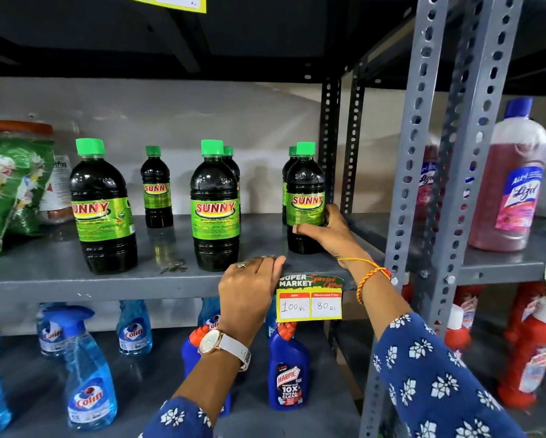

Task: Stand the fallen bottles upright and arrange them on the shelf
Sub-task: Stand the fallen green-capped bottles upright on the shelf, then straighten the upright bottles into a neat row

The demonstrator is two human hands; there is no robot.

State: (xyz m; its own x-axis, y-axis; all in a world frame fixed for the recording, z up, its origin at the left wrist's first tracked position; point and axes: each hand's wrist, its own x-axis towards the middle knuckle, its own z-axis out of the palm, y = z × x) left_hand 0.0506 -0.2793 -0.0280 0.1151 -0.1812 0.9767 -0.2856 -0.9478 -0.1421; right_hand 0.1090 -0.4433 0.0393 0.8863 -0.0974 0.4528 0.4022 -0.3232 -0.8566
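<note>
Several dark Sunny bottles with green caps stand upright on the grey metal shelf. A large one is at the left, a small one behind it, another large one in the middle with a small bottle partly hidden behind. At the right, my right hand grips the lower part of an upright Sunny bottle; one more bottle peeks out behind it. My left hand rests on the shelf's front edge, fingers curled over it, holding no bottle.
A green printed pouch sits at the shelf's left end. A price tag hangs on the front edge. Blue Colin sprays and Harpic bottles fill the shelf below. Slotted uprights separate a right-hand rack with a pink Lizol bottle.
</note>
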